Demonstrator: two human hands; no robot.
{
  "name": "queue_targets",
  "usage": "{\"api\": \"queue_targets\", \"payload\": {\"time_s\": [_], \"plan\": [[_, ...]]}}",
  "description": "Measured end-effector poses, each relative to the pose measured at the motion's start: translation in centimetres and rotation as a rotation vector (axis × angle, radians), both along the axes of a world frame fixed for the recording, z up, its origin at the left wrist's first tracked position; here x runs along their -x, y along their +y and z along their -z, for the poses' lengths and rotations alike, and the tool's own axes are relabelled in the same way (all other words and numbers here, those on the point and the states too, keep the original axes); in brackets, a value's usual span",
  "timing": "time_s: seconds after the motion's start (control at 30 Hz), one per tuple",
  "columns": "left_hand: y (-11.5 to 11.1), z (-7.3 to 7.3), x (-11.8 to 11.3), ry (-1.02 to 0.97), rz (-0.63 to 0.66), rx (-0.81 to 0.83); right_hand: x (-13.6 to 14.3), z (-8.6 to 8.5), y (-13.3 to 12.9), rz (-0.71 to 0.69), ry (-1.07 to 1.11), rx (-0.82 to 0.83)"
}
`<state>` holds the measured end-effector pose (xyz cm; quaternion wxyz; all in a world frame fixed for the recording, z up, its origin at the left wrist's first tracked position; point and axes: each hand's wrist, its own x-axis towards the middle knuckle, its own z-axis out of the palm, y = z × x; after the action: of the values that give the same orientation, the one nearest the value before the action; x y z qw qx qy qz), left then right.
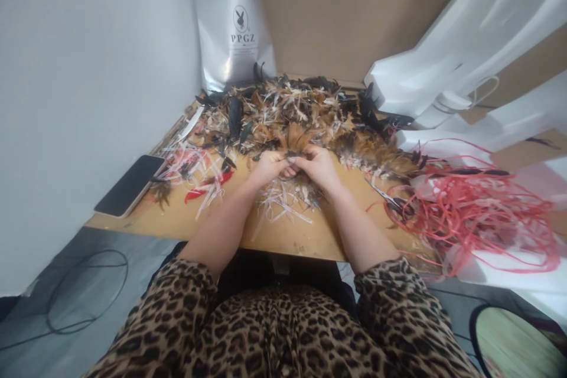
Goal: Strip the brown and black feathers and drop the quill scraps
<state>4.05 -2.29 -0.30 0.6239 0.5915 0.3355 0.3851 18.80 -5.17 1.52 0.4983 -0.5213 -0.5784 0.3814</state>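
Both of my hands meet over the middle of the wooden table (310,242). My left hand (270,166) and my right hand (318,166) are pinched together on a fanned bunch of brown feathers (296,137), whose tips point away from me. The fingers hide the base of the bunch. Beyond my hands spreads a large heap of brown, black and white feathers (292,97). Below them, nearer the front edge, lie clear plastic strips (279,204) with some feather scraps. To the right is a row of brown feathers (376,153).
A phone (130,185) lies at the left beside pink and clear strips (186,164) and a red feather (208,186). Scissors (390,198) rest near tangled red ribbon (482,212) on the right. Behind the heap stands a silver bag (237,23); a white wall (97,59) bounds the left.
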Motion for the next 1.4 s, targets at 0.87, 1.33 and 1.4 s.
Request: {"api": "queue_targets", "payload": {"time_s": [0.87, 1.33, 1.4], "plan": [[1.7, -0.5, 1.8, -0.407, -0.390, 0.138, -1.0, 2.3, 2.1, 0.300, 0.207, -0.076], [2.0, -0.2, 2.3, -0.502, -0.373, 0.250, -0.9, 0.2, 2.6, 0.199, -0.827, -0.334], [1.9, -0.4, 2.3, -0.496, -0.371, 0.254, -0.5, -0.2, 3.1, 0.159, -1.029, -0.395]]}}
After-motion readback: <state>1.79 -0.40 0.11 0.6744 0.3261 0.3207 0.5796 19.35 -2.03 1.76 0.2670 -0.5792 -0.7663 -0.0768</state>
